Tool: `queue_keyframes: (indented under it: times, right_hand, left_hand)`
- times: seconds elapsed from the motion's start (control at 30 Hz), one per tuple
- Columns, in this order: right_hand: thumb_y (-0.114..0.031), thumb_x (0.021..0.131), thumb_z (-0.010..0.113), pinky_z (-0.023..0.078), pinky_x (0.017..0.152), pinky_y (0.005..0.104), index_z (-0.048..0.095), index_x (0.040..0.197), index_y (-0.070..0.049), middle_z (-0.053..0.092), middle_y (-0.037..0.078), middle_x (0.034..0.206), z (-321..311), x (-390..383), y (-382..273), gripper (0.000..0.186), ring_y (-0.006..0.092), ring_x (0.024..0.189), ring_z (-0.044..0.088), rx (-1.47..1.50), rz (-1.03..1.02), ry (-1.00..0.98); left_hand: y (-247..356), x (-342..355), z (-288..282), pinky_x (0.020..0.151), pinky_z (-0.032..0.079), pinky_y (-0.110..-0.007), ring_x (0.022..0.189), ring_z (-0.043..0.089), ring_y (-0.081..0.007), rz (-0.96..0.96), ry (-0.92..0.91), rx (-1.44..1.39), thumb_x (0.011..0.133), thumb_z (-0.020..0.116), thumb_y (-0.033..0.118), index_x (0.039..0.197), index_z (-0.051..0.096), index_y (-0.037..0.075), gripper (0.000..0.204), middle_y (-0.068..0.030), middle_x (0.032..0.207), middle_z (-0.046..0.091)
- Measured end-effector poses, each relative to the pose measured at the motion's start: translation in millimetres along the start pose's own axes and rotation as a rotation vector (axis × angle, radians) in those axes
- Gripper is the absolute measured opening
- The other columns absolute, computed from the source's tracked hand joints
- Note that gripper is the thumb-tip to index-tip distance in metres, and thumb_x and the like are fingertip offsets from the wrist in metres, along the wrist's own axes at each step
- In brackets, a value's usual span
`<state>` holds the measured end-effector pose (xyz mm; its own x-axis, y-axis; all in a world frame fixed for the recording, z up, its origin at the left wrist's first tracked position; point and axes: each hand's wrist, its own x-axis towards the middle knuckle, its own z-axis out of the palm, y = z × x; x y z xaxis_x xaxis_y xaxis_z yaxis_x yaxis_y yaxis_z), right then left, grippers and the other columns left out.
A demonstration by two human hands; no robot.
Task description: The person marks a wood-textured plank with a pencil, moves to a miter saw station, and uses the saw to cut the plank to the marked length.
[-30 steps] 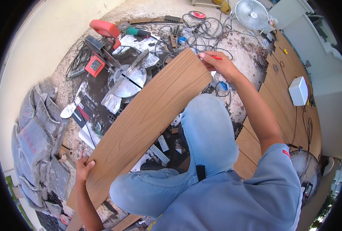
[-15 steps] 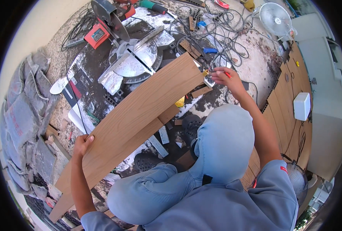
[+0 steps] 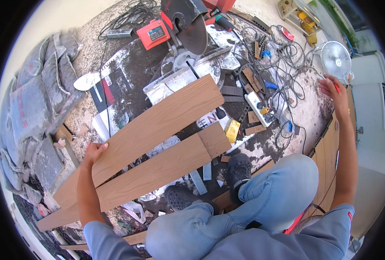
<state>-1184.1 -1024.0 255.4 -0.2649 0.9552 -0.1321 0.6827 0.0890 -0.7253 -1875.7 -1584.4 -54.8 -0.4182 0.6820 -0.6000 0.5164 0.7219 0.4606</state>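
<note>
My left hand [image 3: 96, 152] grips the lower left edge of a long wood-look plank [image 3: 157, 125], thumb on its upper face. The plank is tilted, its far end reaching toward the miter saw [image 3: 188, 32]. Beneath and nearer to me lies a second plank [image 3: 153, 173], with a short board piece [image 3: 215, 139] against its right end. Out to the right, away from the planks, my right hand [image 3: 334, 93] is raised with a slim red pencil [image 3: 337, 89] between its fingers. Some of those fingers are stretched out.
A white power strip [image 3: 257, 108], a yellow object [image 3: 232, 131] and wood offcuts lie right of the planks. Tangled cables [image 3: 283, 60] spread toward a fan [image 3: 336, 60]. Grey sacks [image 3: 32, 104] are piled at left. My shoes [image 3: 239, 169] stand close to the second plank.
My right hand has moved away from the plank's far end, out to the right, still with the pencil. A gap now shows between the two planks. The view has shifted.
</note>
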Motion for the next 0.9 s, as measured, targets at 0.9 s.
queue_keyframes:
  times: [0.9]
  right_hand:
    - [-0.035, 0.105, 0.045, 0.058, 0.054, 0.0353, 0.065, 0.100, 0.002, 0.067, 0.015, 0.080, 287.8, 197.1, -319.3, 0.043, 0.0227, 0.062, 0.066, -0.011, -0.375, -0.418]
  left_hand:
    - [13.3, 26.7, -44.2, 0.077, 0.052, -0.041, 0.083, 0.068, -0.0264, -0.072, -0.004, 0.000, 0.089, 0.062, 0.065, 0.100, 0.072, -0.007, 0.074, -0.0178, 0.086, 0.073]
